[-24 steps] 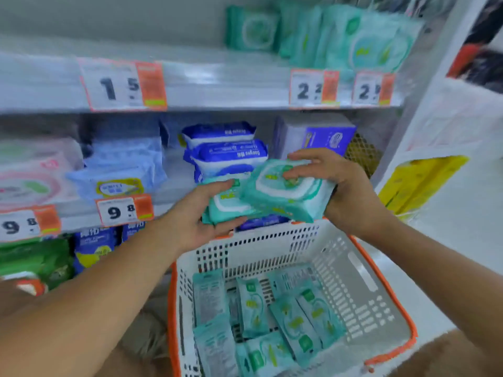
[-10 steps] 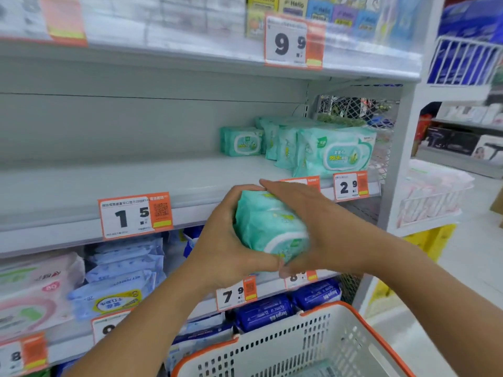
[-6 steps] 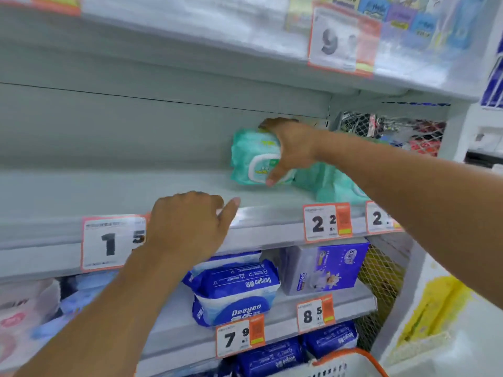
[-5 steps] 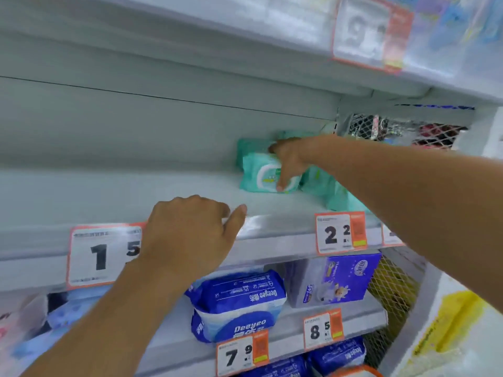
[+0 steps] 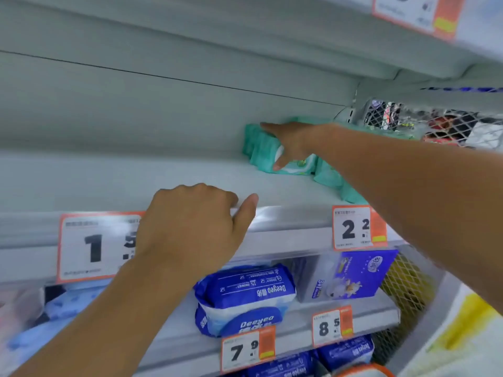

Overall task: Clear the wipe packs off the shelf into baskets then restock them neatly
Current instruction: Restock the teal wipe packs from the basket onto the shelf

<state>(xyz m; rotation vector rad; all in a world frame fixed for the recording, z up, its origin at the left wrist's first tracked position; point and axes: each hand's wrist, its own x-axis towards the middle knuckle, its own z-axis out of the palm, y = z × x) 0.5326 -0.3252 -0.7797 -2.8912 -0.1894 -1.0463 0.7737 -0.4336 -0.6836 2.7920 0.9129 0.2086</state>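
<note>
1. Reaching deep along the shelf [image 5: 114, 183], the right hand [image 5: 292, 142] grips a teal wipe pack [image 5: 265, 156], thumb on its front face and fingers over its top; half a second ago the hand sat a little nearer the front.
2. That pack now stands on the shelf board near the back wall, pressed against the other teal packs [image 5: 330, 176] to its right.
3. Resting on the shelf's front lip as before, the left hand [image 5: 194, 227] has its fingers curled under and thumb out, holding nothing.
4. Price tags [image 5: 351, 228] hang along the shelf edge; blue packs [image 5: 245, 297] lie on the shelf below.
</note>
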